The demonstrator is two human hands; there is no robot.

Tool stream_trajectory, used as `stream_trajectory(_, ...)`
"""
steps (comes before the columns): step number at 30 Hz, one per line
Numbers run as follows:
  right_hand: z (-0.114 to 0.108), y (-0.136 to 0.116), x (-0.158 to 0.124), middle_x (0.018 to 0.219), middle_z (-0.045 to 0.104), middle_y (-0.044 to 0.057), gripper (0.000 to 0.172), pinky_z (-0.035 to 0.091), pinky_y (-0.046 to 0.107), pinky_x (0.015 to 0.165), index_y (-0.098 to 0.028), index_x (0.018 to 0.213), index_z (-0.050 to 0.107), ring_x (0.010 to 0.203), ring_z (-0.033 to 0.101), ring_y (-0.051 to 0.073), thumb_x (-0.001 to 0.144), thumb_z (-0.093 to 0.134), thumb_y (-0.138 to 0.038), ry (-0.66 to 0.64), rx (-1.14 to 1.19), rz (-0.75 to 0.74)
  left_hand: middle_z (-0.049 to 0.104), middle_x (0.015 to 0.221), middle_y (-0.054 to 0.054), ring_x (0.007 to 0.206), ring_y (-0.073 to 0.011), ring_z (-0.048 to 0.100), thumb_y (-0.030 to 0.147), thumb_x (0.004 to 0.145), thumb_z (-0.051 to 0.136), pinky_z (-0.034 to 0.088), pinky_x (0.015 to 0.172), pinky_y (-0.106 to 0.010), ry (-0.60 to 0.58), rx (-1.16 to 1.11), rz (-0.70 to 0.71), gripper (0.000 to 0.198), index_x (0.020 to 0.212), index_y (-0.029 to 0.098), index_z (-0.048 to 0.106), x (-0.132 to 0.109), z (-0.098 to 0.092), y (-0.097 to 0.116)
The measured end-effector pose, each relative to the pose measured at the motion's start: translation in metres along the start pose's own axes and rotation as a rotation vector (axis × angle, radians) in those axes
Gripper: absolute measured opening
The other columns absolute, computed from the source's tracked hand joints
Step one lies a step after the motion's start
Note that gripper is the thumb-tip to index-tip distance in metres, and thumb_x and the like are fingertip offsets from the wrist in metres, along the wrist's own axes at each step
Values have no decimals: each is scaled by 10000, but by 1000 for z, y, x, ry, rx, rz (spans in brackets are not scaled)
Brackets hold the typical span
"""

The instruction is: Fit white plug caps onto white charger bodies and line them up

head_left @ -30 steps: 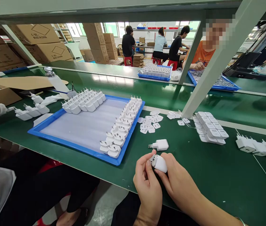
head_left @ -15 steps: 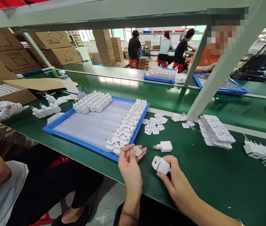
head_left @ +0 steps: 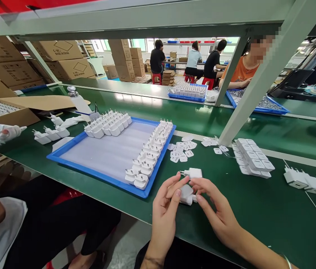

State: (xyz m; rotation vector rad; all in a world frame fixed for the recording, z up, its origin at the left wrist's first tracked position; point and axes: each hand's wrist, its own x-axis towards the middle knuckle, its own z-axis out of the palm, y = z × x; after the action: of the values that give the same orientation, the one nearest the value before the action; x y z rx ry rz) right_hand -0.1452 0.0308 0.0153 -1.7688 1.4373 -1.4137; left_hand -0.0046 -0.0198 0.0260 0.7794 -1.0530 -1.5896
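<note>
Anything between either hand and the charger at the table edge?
Nothing visible. The left hand and right hand both have fingers on the charger, pinching it between them. A second charger lies just beyond on the table, behind the hands, not between them.

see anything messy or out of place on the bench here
Mostly tidy. Small white labels lie scattered loose on the table beside the tray, unlike the neat charger rows in it. One charger lies alone on its side nearby.
</note>
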Motion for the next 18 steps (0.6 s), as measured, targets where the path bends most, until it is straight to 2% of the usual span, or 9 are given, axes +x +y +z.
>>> stream_trajectory(2, -4, -4, 3, 1138, 644, 5, 343, 502, 219, 828, -335, 1272, 546, 918, 612, 103, 1017, 395, -162, -71, 134, 36, 676, 1216, -130, 1229, -236, 584, 303, 903, 625, 436, 1062, -327, -87, -52, -93, 362, 1229, 146, 609, -1, 1, 3)
stream_trajectory(5, -8, -5, 7, 1087, 677, 3, 241, 508, 200, 836, -296, 1155, 624, 935, 632, 108, 994, 481, -187, -134, 246, 102, 670, 1225, -136, 1249, -227, 567, 304, 915, 617, 420, 1079, -321, -165, -56, -169, 367, 1242, 140, 589, 0, 2, 3)
stream_trajectory(9, -10, -2, 9, 935, 700, -16, 153, 523, 160, 758, -260, 1003, 652, 828, 658, 96, 921, 596, -144, -73, 217, 77, 657, 1257, -114, 1269, -221, 548, 332, 938, 583, 397, 1098, -334, -175, -7, -148, 364, 1264, 171, 575, -2, 2, -1)
stream_trajectory(11, -13, -1, 9, 868, 696, -18, 174, 521, 162, 726, -243, 955, 641, 782, 658, 97, 895, 596, -86, -5, 99, -34, 627, 1310, -91, 1307, -210, 509, 355, 964, 532, 373, 1116, -320, -134, 38, -86, 347, 1266, 191, 579, -3, -1, -6)
stream_trajectory(13, -17, -2, 9, 843, 686, 5, 239, 524, 200, 704, -225, 968, 625, 768, 649, 118, 873, 558, -16, 35, -11, -206, 606, 1339, -71, 1330, -193, 480, 345, 980, 490, 367, 1118, -295, -74, 74, -18, 313, 1243, 203, 585, -4, -6, -12)
stream_trajectory(16, -21, -7, 11, 848, 667, 67, 355, 527, 277, 678, -183, 1067, 610, 772, 626, 160, 835, 502, 63, 41, -111, -450, 599, 1332, -49, 1304, -167, 500, 230, 967, 472, 379, 1111, -281, -42, 147, 39, 279, 1233, 222, 556, -2, -16, -21)
stream_trajectory(18, -22, -10, 12, 865, 661, 98, 412, 525, 310, 672, -157, 1130, 598, 784, 617, 178, 817, 493, 89, 42, -154, -541, 596, 1313, -27, 1272, -147, 520, 137, 938, 446, 376, 1115, -291, -54, 287, 92, 336, 1242, 249, 536, 2, -23, -24)
